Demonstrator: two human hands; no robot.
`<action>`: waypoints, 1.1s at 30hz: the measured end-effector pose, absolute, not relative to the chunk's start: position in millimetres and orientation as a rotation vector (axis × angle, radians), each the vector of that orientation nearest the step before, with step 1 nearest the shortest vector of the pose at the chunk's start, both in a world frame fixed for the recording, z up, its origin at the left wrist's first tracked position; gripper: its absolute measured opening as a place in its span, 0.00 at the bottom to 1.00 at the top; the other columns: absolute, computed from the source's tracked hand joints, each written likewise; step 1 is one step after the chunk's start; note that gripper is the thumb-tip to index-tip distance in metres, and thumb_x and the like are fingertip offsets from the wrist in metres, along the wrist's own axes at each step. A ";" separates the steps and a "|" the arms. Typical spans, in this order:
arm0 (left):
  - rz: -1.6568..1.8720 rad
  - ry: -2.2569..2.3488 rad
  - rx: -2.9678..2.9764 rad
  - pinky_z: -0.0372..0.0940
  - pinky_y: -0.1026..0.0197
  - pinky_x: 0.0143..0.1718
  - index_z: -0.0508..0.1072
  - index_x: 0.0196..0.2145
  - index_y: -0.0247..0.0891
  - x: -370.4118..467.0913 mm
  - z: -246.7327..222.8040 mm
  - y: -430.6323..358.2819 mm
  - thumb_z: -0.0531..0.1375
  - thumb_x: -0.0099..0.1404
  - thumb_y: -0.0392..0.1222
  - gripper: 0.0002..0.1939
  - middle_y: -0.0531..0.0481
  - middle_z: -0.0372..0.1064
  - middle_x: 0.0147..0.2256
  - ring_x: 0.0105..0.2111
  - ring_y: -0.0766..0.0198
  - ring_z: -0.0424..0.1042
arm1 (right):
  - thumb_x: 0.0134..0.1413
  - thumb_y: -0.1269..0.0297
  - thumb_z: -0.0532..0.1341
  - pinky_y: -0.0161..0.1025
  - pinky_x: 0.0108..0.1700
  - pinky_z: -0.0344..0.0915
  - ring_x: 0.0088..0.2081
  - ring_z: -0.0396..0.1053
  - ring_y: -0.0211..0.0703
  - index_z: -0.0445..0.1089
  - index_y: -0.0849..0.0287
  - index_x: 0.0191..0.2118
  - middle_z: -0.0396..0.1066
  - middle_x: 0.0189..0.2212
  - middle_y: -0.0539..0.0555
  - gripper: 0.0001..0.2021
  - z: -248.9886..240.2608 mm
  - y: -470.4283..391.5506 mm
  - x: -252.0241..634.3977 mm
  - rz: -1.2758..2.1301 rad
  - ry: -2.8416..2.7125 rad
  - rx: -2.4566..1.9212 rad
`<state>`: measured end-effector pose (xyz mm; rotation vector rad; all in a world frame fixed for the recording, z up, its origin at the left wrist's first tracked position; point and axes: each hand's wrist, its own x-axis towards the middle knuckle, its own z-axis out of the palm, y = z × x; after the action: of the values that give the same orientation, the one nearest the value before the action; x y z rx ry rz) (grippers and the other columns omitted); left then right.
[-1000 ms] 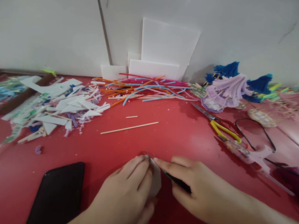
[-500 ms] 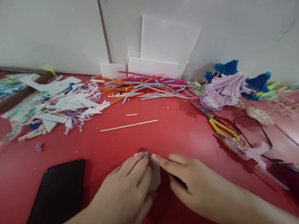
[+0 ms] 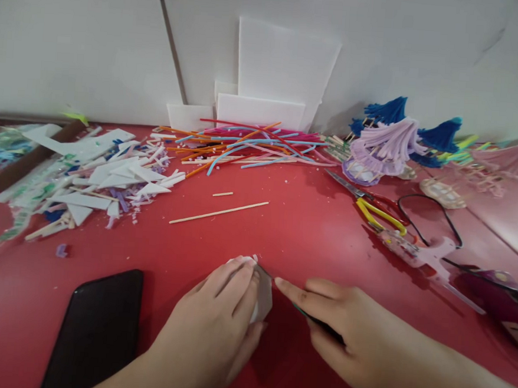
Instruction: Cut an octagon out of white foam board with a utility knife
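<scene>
My left hand (image 3: 215,318) presses a small white foam board piece (image 3: 265,298) against the red table, fingers over its top and thumb along its near side. Most of the piece is hidden under that hand. In my right hand (image 3: 337,315) is a slim dark craft knife (image 3: 326,329), index finger stretched along it. Its tip lies at the upper right edge of the piece; the blade is hard to make out. Just beyond my hands lie a long thin wooden stick (image 3: 218,213) and a short stick (image 3: 222,194).
A black phone (image 3: 94,330) lies left of my hands. White offcuts (image 3: 122,175) are heaped behind it. Pipe cleaners (image 3: 253,146) line the wall below white boards (image 3: 285,66). On the right are pliers (image 3: 379,216), a glue gun (image 3: 432,253) and a purple fuzzy-roofed model (image 3: 386,147).
My right hand has drawn back to the right and slightly down, with the knife moving along the piece's edge. My left hand still holds the piece. The whole view has shifted slightly.
</scene>
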<state>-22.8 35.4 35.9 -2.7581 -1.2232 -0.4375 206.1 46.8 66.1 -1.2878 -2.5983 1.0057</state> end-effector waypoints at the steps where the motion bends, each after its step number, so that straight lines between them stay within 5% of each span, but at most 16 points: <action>1: -0.446 -1.221 -2.753 0.68 0.52 0.50 0.68 0.53 0.28 -23.0 36.0 35.8 0.51 0.68 0.43 0.21 0.38 0.71 0.52 0.51 0.50 0.70 | 0.54 0.78 0.52 0.45 0.48 0.70 0.44 0.73 0.48 0.54 0.53 0.67 0.73 0.48 0.59 0.34 64.3 43.6 208.9 1.001 -2.596 -1.289; 13: -0.394 -1.176 -2.792 0.72 0.51 0.40 0.72 0.48 0.31 -28.7 44.2 35.9 0.52 0.69 0.46 0.18 0.41 0.75 0.44 0.41 0.51 0.74 | 0.51 0.76 0.56 0.37 0.42 0.69 0.40 0.73 0.41 0.65 0.52 0.61 0.75 0.45 0.54 0.30 60.3 75.3 223.0 0.963 -2.219 -1.279; 15: -0.297 -1.257 -2.871 0.71 0.50 0.39 0.73 0.46 0.34 -29.0 48.3 40.0 0.52 0.68 0.40 0.14 0.43 0.75 0.43 0.40 0.51 0.73 | 0.52 0.72 0.57 0.37 0.37 0.70 0.35 0.73 0.41 0.66 0.55 0.60 0.75 0.44 0.56 0.27 52.6 90.4 222.2 1.127 -2.001 -1.283; 19: -0.082 -1.719 -3.032 0.67 0.47 0.43 0.72 0.46 0.34 -28.3 63.7 70.0 0.48 0.63 0.25 0.19 0.40 0.72 0.43 0.42 0.49 0.72 | 0.52 0.66 0.60 0.32 0.21 0.65 0.19 0.66 0.35 0.60 0.57 0.63 0.71 0.25 0.48 0.31 37.6 109.0 225.6 1.563 -1.505 -1.282; 22: -0.119 -1.678 -3.171 0.65 0.53 0.46 0.71 0.49 0.38 -28.2 74.7 106.1 0.49 0.69 0.32 0.15 0.43 0.71 0.47 0.45 0.55 0.71 | 0.50 0.66 0.62 0.32 0.20 0.65 0.19 0.67 0.35 0.60 0.55 0.64 0.70 0.23 0.46 0.33 32.1 112.2 232.0 1.700 -1.370 -1.192; 27: -0.011 -1.352 -3.520 0.64 0.64 0.42 0.76 0.42 0.45 -27.3 73.8 147.0 0.63 0.61 0.37 0.11 0.53 0.72 0.40 0.40 0.63 0.72 | 0.49 0.67 0.63 0.31 0.19 0.66 0.19 0.68 0.34 0.62 0.52 0.62 0.70 0.25 0.46 0.32 33.1 112.4 235.5 1.752 -1.294 -1.141; 33: -0.036 -1.384 -3.523 0.63 0.63 0.40 0.76 0.32 0.42 -24.0 66.2 150.6 0.59 0.62 0.37 0.05 0.52 0.68 0.36 0.36 0.63 0.71 | 0.49 0.68 0.64 0.32 0.19 0.67 0.19 0.68 0.34 0.64 0.53 0.61 0.70 0.25 0.46 0.31 33.1 114.4 233.7 1.745 -1.314 -1.122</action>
<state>-24.0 150.6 66.2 -3.5226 -1.3835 -0.0362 233.7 114.4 33.1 -1.1218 -1.3145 1.7448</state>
